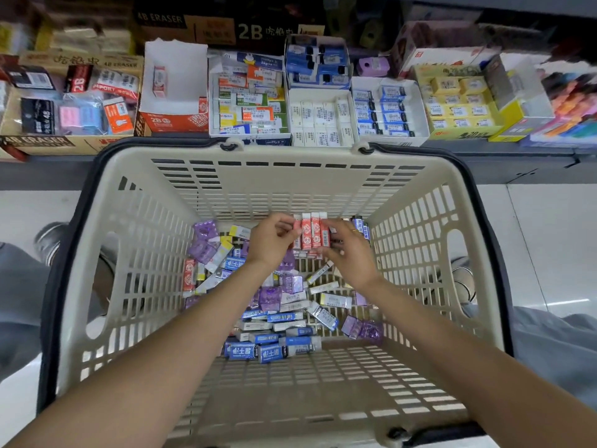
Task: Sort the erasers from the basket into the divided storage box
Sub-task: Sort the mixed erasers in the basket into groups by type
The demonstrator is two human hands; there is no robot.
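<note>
A beige plastic basket (106, 240) fills the middle of the view, with several loose erasers (277, 315) in blue, purple, white and yellow wrappers on its bottom. Both my hands are inside it near the far wall. Between them stands a row of red-and-white erasers (311, 232), held upright side by side. My left hand (271, 239) pinches the row's left end and my right hand (350, 250) grips its right end. One more red eraser (189, 274) lies at the basket's left wall. On the shelf behind sits the orange 2B box (174, 119), holding one red eraser.
The shelf beyond the basket carries several open cardboard boxes of erasers: a mixed white box (248, 98), white erasers (319, 119), blue ones (384, 109), yellow ones (455, 105). Grey trouser legs and shoes (48, 240) flank the basket on a pale tiled floor.
</note>
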